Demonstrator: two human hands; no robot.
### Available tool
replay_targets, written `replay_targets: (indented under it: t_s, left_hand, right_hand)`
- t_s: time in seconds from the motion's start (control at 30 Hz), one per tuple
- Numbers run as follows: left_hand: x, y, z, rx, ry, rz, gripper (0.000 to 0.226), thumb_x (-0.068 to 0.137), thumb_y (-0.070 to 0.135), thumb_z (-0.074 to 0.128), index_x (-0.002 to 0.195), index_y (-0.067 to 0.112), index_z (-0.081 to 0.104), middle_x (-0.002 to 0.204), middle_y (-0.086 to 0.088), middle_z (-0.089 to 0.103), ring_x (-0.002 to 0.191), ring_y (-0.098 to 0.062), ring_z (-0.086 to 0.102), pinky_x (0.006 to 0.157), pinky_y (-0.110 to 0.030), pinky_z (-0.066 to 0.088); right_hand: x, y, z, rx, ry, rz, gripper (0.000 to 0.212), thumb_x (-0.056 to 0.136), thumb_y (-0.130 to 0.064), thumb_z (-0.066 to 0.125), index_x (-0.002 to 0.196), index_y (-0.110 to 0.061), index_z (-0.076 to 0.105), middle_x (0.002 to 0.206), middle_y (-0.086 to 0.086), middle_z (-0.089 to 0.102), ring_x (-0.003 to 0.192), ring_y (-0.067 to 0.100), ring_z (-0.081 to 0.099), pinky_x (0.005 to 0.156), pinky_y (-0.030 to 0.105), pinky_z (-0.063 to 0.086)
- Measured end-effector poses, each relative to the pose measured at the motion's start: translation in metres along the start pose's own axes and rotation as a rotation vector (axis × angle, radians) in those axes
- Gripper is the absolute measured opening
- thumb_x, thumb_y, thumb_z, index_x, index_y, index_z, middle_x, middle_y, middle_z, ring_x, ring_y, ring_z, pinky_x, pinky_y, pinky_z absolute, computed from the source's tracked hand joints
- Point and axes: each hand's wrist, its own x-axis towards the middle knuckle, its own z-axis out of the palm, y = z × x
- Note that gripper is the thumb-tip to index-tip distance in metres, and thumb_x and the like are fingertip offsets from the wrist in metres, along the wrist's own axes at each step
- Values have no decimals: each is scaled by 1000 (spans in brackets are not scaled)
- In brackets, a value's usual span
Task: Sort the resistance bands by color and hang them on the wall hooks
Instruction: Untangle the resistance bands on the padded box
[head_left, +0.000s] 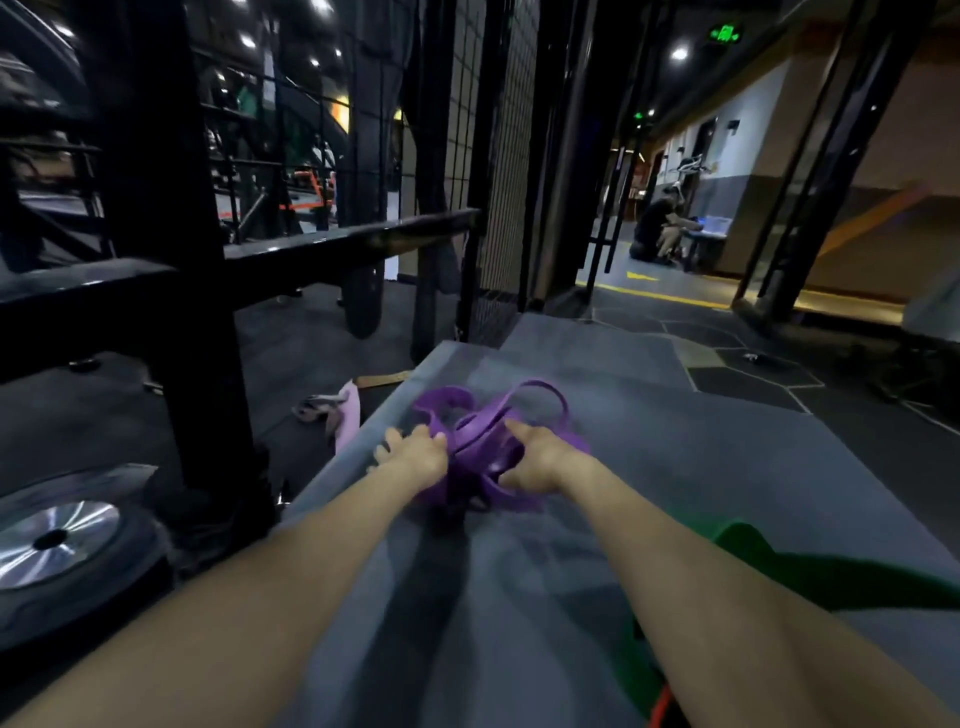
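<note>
A tangled heap of purple resistance bands (483, 441) lies on a grey mat (701, 467) in front of me. My left hand (415, 457) grips the left side of the heap. My right hand (535, 460) grips its right side, with one finger pointing up into the loops. Green bands (810, 571) lie on the mat at the lower right, partly behind my right forearm. A bit of an orange band (662, 706) shows at the bottom edge. No wall hooks are in view.
A black steel rack (171, 291) stands to the left, with a weight plate (57, 540) on the floor beside it. Pink cloth (343, 415) lies by the mat's left edge. A wire mesh panel (498, 156) rises behind. A person (660, 223) crouches far back right.
</note>
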Motion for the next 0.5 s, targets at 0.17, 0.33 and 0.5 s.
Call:
replay_targets:
  t_s: [0.17,0.33,0.5]
  left_hand:
    - [9,-10,-4,57,-9,169,57,98,31,33,149,15,11,155,-16,12,138,-36,26,112,-40,25]
    - [0,-12,-8,143,80,169,51,98,40,29,145,21,27,155,-9,16,140,-32,21,113,-44,22]
    - [-27,4,-21,237,155,323,44,96,37,34,132,16,47,150,-9,28,136,-31,29,111,-42,25]
  right_hand:
    - [-8,-3,-3,-60,38,-21,76,85,-27,62,149,-18,21,145,10,40,127,29,46,106,35,39]
    - [-16,3,-1,-71,108,-42,67,85,-23,61,145,-18,31,142,12,42,126,31,46,107,38,38]
    - [-46,10,-8,61,229,-61,49,86,-16,60,133,-15,49,134,13,53,122,29,50,104,33,40]
